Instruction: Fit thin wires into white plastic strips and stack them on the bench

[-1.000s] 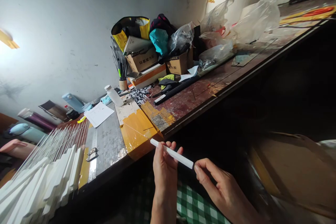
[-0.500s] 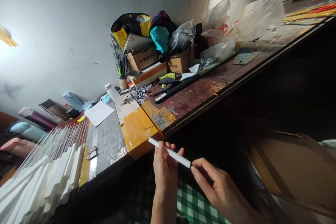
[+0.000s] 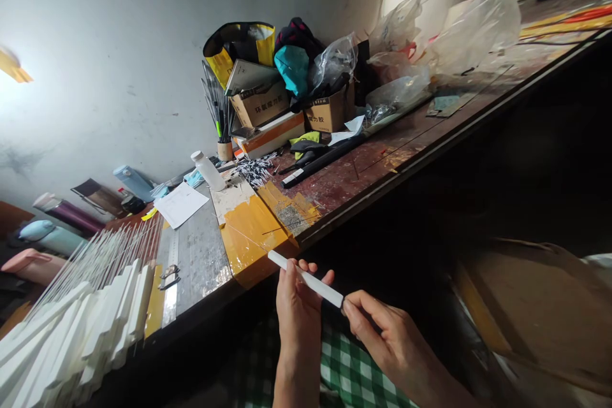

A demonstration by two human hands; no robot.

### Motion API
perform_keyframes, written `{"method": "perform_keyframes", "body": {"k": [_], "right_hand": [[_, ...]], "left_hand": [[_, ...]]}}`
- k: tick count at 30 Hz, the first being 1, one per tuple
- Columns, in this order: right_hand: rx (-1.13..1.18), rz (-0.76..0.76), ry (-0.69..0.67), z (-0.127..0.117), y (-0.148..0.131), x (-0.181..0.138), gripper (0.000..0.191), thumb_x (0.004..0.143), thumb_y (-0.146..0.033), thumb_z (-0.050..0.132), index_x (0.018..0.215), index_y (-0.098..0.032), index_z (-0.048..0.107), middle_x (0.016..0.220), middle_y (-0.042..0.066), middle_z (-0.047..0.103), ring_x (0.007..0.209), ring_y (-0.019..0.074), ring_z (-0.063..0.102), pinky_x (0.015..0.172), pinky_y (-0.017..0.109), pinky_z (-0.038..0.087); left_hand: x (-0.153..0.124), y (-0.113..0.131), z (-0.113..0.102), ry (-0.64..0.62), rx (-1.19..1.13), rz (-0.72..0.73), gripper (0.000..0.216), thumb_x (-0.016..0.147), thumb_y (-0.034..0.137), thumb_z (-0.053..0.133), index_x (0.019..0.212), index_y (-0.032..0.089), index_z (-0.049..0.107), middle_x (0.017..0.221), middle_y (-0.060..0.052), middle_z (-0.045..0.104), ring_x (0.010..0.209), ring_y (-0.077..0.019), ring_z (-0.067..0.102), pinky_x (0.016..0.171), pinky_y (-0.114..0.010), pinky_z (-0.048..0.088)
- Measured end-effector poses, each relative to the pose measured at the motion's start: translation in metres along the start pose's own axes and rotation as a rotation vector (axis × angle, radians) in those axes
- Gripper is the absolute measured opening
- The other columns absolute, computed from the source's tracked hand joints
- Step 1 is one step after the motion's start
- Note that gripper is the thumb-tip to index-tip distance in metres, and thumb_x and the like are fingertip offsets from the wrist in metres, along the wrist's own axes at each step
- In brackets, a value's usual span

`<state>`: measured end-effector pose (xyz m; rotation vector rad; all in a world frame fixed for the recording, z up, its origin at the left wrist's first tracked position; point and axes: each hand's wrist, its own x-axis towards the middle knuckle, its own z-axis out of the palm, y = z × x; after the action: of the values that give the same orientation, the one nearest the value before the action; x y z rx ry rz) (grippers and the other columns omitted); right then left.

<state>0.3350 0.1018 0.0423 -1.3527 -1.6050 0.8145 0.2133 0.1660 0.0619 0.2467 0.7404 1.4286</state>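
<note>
A slim white stick (image 3: 306, 278), flat-sided like foam, points away from me and up to the left. From its far end a thin pale rod runs out over the bench edge. My left hand (image 3: 300, 306) is closed around its middle, thumb on top. At its near end the thumb and forefinger of my right hand (image 3: 377, 331) are pinched together, touching the tip. A small dark spot shows there, and what else those fingertips hold is hidden. Many similar white sticks (image 3: 95, 338) with thin rods lie in a pile at the left of the bench.
Yellow tape (image 3: 253, 236) covers the bench corner beyond my hands. A white bottle (image 3: 208, 171), a paper sheet (image 3: 180, 205) and a heap of small black-and-white pieces (image 3: 255, 171) lie farther back. Cardboard boxes (image 3: 261, 105) and plastic bags (image 3: 478, 32) stand along the wall. An open carton (image 3: 535, 312) is low on the right.
Both hands and the white stick have shifted slightly left. The stick appears turned a little about its length, and the right fingertips remain at its near end.
</note>
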Motion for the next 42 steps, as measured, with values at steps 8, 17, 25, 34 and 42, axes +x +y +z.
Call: {"method": "perform_keyframes", "body": {"k": [8,17,25,34,42], "right_hand": [[-0.007,0.02,0.011,-0.006,-0.003,0.0,0.029,0.096,-0.037,0.035,0.073,-0.023,0.045,0.06,-0.006,0.038,0.051,0.0117,0.039,0.047,0.023,0.032],[0.053,0.129,-0.017,-0.009,0.006,-0.008,0.033,0.097,-0.042,0.03,0.073,-0.023,0.044,0.059,-0.006,0.037,0.052,0.0119,0.037,0.048,0.023,0.031],[0.019,0.065,-0.048,-0.009,-0.007,-0.006,0.03,0.096,-0.04,0.033,0.073,-0.023,0.043,0.061,-0.006,0.037,0.053,0.0117,0.036,0.049,0.024,0.031],[0.097,0.191,-0.127,-0.013,-0.004,-0.015,0.037,0.096,-0.042,0.03,0.066,-0.023,0.037,0.056,-0.007,0.035,0.051,0.0114,0.034,0.048,0.023,0.03],[0.143,0.209,-0.131,-0.014,-0.013,-0.019,0.038,0.095,-0.044,0.032,0.064,-0.023,0.038,0.054,-0.006,0.035,0.051,0.0121,0.034,0.049,0.024,0.029]], "left_hand": [[0.0,-0.006,0.006,-0.025,0.055,0.017,0.01,0.085,0.022,0.063,0.082,0.015,0.057,0.077,0.0,0.057,0.071,-0.0121,0.059,0.075,-0.046,0.059],[-0.002,-0.012,0.005,-0.007,0.032,-0.074,0.013,0.085,0.026,0.063,0.084,0.016,0.056,0.075,0.0,0.058,0.065,-0.0125,0.06,0.072,-0.043,0.059],[-0.008,-0.006,-0.001,-0.012,0.066,-0.059,0.015,0.086,0.031,0.06,0.091,0.017,0.062,0.078,-0.001,0.06,0.072,-0.014,0.062,0.074,-0.044,0.058],[-0.012,-0.011,-0.002,-0.025,0.056,-0.111,0.016,0.085,0.031,0.063,0.09,0.015,0.06,0.081,-0.003,0.062,0.072,-0.0161,0.065,0.07,-0.041,0.059],[-0.017,-0.01,-0.001,0.006,0.09,-0.123,0.017,0.084,0.032,0.063,0.09,0.016,0.06,0.077,-0.001,0.058,0.068,-0.0137,0.062,0.064,-0.036,0.059]]}}
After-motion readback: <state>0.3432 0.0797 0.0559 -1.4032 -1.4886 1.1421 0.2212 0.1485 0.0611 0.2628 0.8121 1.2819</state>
